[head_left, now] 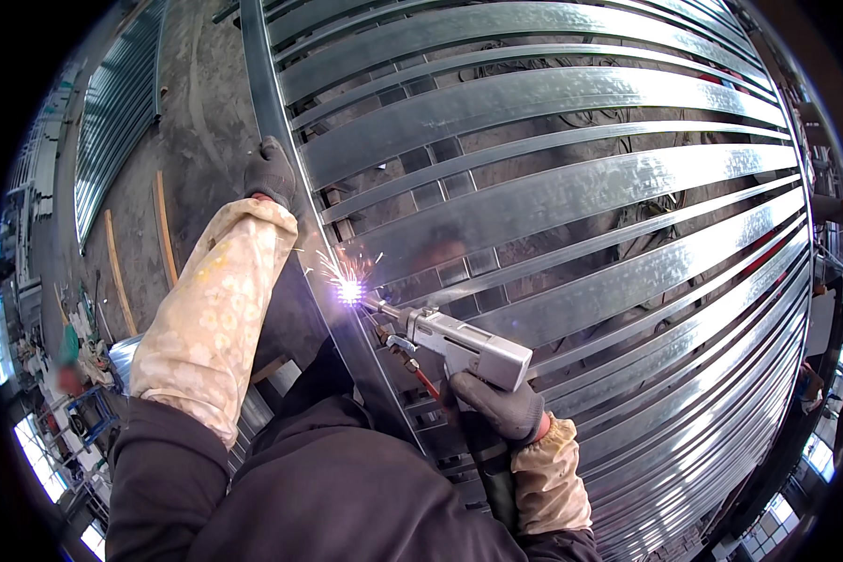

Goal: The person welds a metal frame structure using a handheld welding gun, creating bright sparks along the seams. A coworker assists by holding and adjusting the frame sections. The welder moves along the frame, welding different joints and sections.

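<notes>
My right hand (498, 405), in a dark glove, grips a silver handheld welding gun (459, 343). Its nozzle points up-left at the side rail (276, 112) of a large galvanized steel slat panel (571, 197). A bright violet-white arc (350, 291) with flying sparks burns where the nozzle meets the rail. My left hand (271, 172), also in a dark glove, rests on the same rail farther up. Both forearms wear pale flowered sleeve covers.
Another slatted steel panel (117, 122) lies on the concrete floor at the upper left. Two wooden strips (164, 229) lie on the floor beside my left arm. Workshop clutter and a blurred figure (66, 361) are at the far left.
</notes>
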The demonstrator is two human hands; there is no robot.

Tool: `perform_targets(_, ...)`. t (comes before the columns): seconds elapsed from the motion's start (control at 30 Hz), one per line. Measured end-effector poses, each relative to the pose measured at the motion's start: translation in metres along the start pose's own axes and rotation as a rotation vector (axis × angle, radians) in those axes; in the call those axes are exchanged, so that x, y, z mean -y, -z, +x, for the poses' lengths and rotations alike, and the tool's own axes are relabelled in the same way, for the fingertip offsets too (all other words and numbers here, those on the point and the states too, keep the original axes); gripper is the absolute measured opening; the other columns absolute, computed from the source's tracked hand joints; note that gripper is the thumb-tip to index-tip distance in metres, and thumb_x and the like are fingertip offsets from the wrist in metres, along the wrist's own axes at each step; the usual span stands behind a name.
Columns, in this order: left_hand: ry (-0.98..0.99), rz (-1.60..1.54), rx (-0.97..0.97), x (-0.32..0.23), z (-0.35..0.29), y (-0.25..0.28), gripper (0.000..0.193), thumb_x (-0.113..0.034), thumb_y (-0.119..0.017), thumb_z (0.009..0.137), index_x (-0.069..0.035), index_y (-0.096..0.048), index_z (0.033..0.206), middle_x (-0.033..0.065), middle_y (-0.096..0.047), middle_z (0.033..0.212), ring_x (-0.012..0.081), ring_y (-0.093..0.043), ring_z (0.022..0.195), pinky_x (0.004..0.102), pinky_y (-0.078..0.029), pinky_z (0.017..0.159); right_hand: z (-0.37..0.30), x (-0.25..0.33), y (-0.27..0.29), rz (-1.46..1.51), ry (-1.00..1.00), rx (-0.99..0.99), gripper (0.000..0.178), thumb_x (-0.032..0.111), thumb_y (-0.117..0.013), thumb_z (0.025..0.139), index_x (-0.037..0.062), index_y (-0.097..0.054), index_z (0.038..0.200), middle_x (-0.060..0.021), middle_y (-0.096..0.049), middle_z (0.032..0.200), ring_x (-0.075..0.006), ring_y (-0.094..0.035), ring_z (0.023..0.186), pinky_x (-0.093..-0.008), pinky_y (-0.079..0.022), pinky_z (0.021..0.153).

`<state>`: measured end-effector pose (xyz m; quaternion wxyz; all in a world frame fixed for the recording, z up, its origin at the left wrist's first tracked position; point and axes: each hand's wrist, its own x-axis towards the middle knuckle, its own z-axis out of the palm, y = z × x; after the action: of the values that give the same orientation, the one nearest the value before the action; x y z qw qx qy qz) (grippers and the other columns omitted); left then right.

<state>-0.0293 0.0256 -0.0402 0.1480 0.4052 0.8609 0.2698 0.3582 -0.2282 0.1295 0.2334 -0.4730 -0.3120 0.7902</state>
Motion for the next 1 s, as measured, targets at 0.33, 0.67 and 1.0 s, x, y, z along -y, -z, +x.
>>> perform_targets(0.33, 0.024, -0.032, 0.037, -0.004, 0.001, -0.002, 0.063, -0.047, -0.031, 0.097, 0.004, -0.065, 0.107, 0.0316, -0.061, 0.111, 0.0475, -0.056, 0.110, 0.0500, -0.045, 0.092, 0.004, -0.002, 0.002, 0.066, -0.078, 0.046, 0.022, 0.021, -0.057, 0.093, 0.0005, -0.062, 0.100, -0.0056, -0.066, 0.083, -0.0124, -0.061, 0.075, -0.0277, -0.050, 0.067)
perform_targets(0.67, -0.001, 0.036, 0.016, -0.013, 0.001, -0.003, 0.063, -0.048, -0.031, 0.097, 0.003, -0.065, 0.109, 0.0308, -0.062, 0.112, 0.0482, -0.055, 0.110, 0.0510, -0.044, 0.094, 0.008, 0.001, -0.001, 0.051, -0.069, 0.020, 0.023, 0.018, -0.055, 0.094, 0.0004, -0.058, 0.108, -0.0071, -0.066, 0.084, -0.0133, -0.061, 0.071, -0.0278, -0.050, 0.063)
perform_targets(1.0, -0.018, -0.015, 0.027, -0.014, 0.002, -0.003, 0.059, -0.047, -0.032, 0.096, 0.001, -0.066, 0.105, 0.0296, -0.063, 0.110, 0.0477, -0.056, 0.109, 0.0515, -0.044, 0.092, 0.009, 0.012, -0.013, 0.004, -0.049, -0.034, 0.027, 0.021, -0.059, 0.094, 0.0017, -0.059, 0.114, -0.0045, -0.068, 0.090, -0.0106, -0.061, 0.078, -0.0263, -0.049, 0.069)
